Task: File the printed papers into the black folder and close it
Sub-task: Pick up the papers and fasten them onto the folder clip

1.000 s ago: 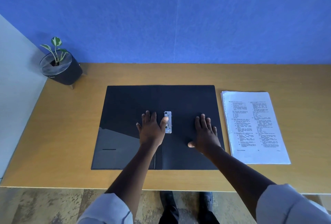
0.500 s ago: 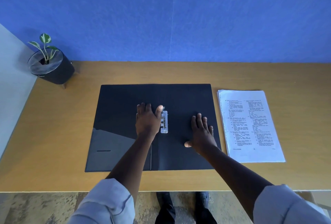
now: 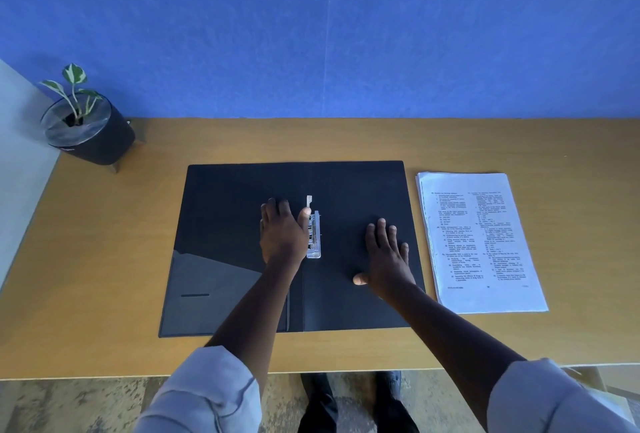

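Two bare hands are resting on the black folder (image 3: 349, 186), which is lying open and flat on the wooden table (image 3: 519, 145). The left hand (image 3: 282, 233) is lying palm-down on the folder's left leaf with its fingers stretched out and together, gripping nothing; its thumb is pressing against the metal clip (image 3: 313, 235) at the spine, just to that hand's right. A thin lever on the clip is sticking out beyond the thumb, away from the person. The right hand (image 3: 386, 254) is spreading flat on the right leaf, fingers extended and thumb splayed toward the spine, also holding nothing. The clip is sitting between the two hands, touching the left one and well apart from the right one. The printed papers (image 3: 479, 242) are lying in a neat stack on the table just to the right of the right hand, beside the folder's right edge and not touched by either hand. A potted plant (image 3: 86, 127) is standing far off to the left of the left hand, near the blue wall (image 3: 329, 34). Light sleeves are covering both upper forearms.
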### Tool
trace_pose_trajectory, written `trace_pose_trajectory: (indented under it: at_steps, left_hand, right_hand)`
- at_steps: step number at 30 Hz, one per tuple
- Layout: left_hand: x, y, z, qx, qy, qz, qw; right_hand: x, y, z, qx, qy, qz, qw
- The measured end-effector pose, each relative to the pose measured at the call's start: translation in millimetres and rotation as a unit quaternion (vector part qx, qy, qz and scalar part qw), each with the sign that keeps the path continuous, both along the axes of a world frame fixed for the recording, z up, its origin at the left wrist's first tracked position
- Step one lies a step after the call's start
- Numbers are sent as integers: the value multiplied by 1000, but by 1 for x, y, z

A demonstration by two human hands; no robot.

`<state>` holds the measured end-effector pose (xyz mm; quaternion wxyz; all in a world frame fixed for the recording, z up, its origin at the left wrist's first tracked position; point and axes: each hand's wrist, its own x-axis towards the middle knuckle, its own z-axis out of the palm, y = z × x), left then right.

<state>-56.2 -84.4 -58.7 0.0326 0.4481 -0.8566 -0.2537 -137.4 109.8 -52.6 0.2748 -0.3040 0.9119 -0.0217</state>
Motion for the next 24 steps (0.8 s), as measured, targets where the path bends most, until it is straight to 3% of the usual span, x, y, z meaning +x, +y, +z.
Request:
trace_pose_trajectory:
  at_steps: [12,24]
  left_hand:
    - [16,8,2,8,-41,-81,996]
    - [22,42,7,-90,-27,-130,987]
  right_hand:
    - [-1,1,0,-11,-11,-1,1000]
    - [-3,10,2,-53,-15,9,998]
